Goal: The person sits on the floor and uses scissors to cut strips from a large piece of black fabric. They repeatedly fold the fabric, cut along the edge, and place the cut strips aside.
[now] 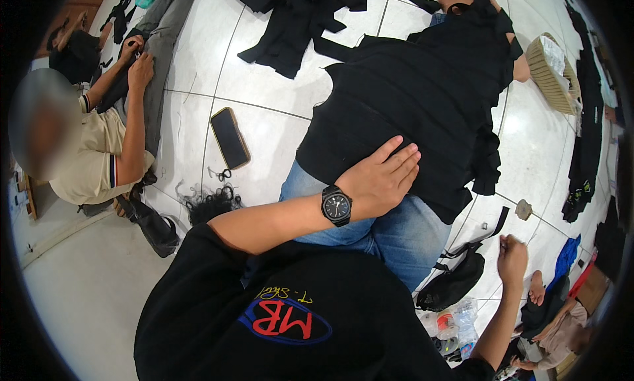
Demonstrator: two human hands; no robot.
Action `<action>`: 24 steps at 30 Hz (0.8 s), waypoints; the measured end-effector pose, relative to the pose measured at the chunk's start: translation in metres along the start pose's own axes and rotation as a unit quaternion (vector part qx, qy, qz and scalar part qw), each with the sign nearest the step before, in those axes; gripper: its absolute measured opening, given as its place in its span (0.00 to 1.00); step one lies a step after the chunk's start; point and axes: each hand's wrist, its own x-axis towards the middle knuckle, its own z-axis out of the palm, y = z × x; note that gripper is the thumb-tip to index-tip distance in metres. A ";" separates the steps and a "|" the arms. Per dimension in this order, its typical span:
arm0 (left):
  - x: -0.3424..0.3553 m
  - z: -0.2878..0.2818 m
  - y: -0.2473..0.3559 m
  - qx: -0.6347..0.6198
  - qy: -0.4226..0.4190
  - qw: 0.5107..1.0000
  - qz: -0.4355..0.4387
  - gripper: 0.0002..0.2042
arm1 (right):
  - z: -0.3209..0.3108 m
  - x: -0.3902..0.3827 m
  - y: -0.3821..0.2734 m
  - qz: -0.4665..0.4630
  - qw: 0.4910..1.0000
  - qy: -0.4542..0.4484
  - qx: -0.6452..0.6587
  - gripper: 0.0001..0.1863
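**A:** Cloth first: the black garment [422, 97] lies spread over your lap and runs away from you across the white tiled floor [264, 64]. Your left hand [383, 176] rests flat on its near end, fingers together and stretched out, pressing rather than gripping.

**B:** And your right hand [512, 255]?

**A:** It's off to the right and lower, raised beside your knee, fingers curled nearly closed. You may be pinching something small, but I can't tell what, if anything.

**B:** How would you do this well?

**A:** I'd judge you should keep that left palm firm so the fabric stays taut and smooth, and work close to it rather than at arm's length.

**B:** Room to move?

**A:** Beyond your left hand the garment's ragged right edge hangs by bare tile, so you have open floor there. Left of your left hand lies a dark phone [230, 138], well apart. A black bag [456, 278] sits just below your right hand, so mind its strap. Further left, another person [99, 150] handles grey cloth; stay clear of them.
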 end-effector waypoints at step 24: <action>-0.010 -0.010 0.006 0.004 -0.049 0.999 -0.019 0.22 | 0.005 -0.017 -0.001 0.007 0.967 -0.107 0.231 0.20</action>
